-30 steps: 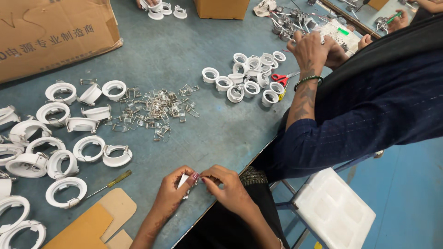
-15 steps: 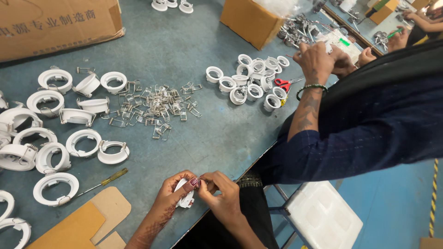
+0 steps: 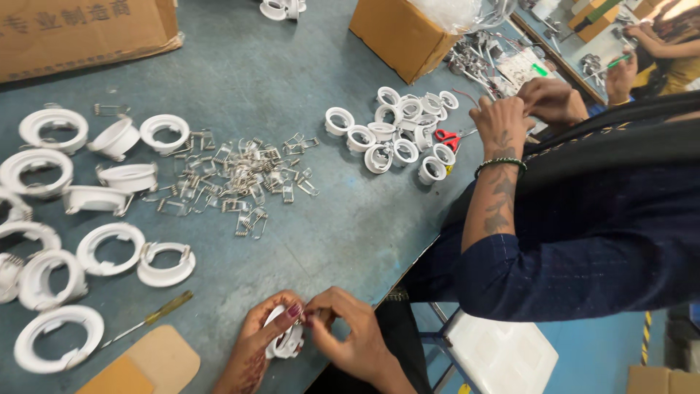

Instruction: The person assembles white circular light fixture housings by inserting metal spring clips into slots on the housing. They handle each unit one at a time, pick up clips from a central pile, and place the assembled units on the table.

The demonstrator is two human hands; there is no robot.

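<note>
Head view: we see both hands at the near table edge, meeting over one white ring fitting (image 3: 286, 340). Left hand (image 3: 262, 343) is curled around the fitting from the left, thumb and fingers closed on its rim. Right hand (image 3: 354, 332) is closed too, its fingertips pinched at the fitting's top edge; what they pinch is too small for us to tell.

On the blue-grey table (image 3: 350, 219): a loose pile of metal spring clips (image 3: 244, 182) mid-table, more white ring fittings (image 3: 73, 219) spread to the left, a yellow-handled screwdriver (image 3: 149, 319) just left of the hands, a flat cardboard piece (image 3: 146, 365) beside it.

A co-worker's tattooed forearm (image 3: 499, 190) reaches in from the right, beside a cluster of smaller white rings (image 3: 397, 135) and red scissors (image 3: 448, 137).
</note>
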